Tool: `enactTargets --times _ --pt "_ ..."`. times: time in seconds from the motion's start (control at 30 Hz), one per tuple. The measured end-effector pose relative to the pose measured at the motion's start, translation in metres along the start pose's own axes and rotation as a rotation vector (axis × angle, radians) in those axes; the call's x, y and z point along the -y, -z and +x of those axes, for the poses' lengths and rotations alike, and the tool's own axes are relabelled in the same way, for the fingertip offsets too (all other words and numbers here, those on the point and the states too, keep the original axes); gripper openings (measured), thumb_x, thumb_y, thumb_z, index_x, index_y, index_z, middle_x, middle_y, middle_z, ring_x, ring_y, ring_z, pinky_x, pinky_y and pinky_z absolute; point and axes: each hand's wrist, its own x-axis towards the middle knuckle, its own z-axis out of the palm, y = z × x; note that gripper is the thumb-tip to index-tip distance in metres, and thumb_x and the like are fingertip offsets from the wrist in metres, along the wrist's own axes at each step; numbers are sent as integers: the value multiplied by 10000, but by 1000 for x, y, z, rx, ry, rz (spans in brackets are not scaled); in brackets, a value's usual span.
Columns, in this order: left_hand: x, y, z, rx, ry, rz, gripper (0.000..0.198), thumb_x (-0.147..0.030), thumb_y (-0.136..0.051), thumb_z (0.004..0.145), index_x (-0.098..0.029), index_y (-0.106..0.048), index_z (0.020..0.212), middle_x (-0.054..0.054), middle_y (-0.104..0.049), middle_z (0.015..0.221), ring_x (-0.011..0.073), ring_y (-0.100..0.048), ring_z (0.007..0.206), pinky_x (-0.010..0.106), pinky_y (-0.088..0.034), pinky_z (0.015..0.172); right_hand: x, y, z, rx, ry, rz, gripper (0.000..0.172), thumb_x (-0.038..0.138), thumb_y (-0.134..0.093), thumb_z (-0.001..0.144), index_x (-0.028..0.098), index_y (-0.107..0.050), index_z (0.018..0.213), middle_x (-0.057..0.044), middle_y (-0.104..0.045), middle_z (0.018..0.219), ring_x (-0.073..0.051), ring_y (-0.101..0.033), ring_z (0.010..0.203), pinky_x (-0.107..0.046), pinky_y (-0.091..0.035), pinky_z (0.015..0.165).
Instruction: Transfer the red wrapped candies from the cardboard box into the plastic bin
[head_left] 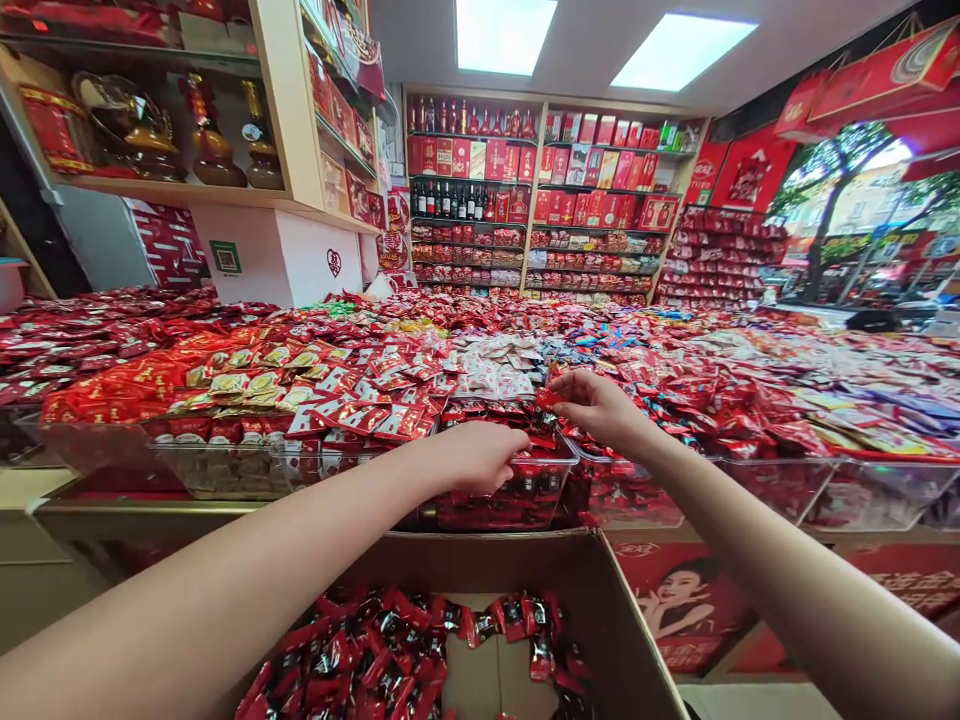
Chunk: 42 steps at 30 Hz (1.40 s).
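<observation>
My left hand (pixel 484 455) hangs over the front of a clear plastic bin (pixel 566 465) of red-and-black wrapped candies. Its fingers are curled closed, and what they hold, if anything, is hidden. At the bin's right side my right hand (pixel 600 405) pinches a red-and-black wrapped candy (pixel 547 400) between thumb and fingers. Below both hands stands an open cardboard box (pixel 637 640). Many red-and-black wrapped candies (pixel 360 650) lie inside it, mostly on the left, and part of its bottom shows.
Bins of other packets flank the middle one, with white packets (pixel 499 365) behind and gold-and-red packets (pixel 255 385) to the left. Shelves of bottles and red boxes (pixel 577 207) line the back wall. A cabinet corner (pixel 285 150) juts out at upper left.
</observation>
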Motion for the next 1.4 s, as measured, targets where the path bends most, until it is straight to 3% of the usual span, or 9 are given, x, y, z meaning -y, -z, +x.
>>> enactTargets --times 0.17,0.47,0.6,0.87,1.07,1.23,1.4 --pt "-2 1 11 110 29 17 216 -230 -455 676 -210 -548 871 36 -622 847 195 -565 743 263 -411 602 -4 1 -9 17 1 12 169 217 -535 663 147 -501 813 -52 -587 804 -126 -537 719 -271 -427 662" --pt "-4 8 28 232 109 94 164 -175 -493 611 -172 -601 734 57 -627 672 205 -560 590 266 -391 495 -16 -4 -3 74 74 -59 142 150 -481 681 150 -514 819 -38 -595 789 -128 -540 733 -266 -423 673" --pt "-5 10 20 177 106 109 171 -186 -459 655 -172 -588 765 62 -617 755 203 -559 650 276 -399 548 -8 -3 2 36 137 -165 147 93 -455 667 153 -532 776 -23 -587 771 -119 -522 720 -256 -403 676" --pt "5 9 -20 -40 119 61 214 -246 -367 763 -197 -562 835 29 -539 800 161 -527 709 255 -393 605 -6 -16 4 257 9 -200 131 83 -468 635 145 -532 732 17 -525 624 -83 -451 567 -210 -366 539" --pt "12 5 -48 -108 134 -48 212 -241 -393 763 -215 -546 908 26 -534 868 158 -529 780 248 -399 674 -4 -21 3 232 -100 -127 105 134 -480 643 138 -522 739 8 -518 606 -84 -459 536 -211 -370 500" --pt "22 -2 -37 -108 197 -42 224 -218 -373 761 -198 -541 908 45 -553 935 170 -531 821 258 -385 699 -12 -24 -1 145 -108 -125 136 209 -494 654 152 -511 777 -11 -549 669 -99 -484 562 -222 -381 500" --pt "32 -7 -22 -43 233 -43 219 -227 -355 750 -186 -568 722 39 -616 730 160 -547 633 243 -371 559 -19 -35 -2 157 -105 -97 155 206 -488 654 152 -511 798 -18 -563 692 -102 -496 576 -217 -390 510"
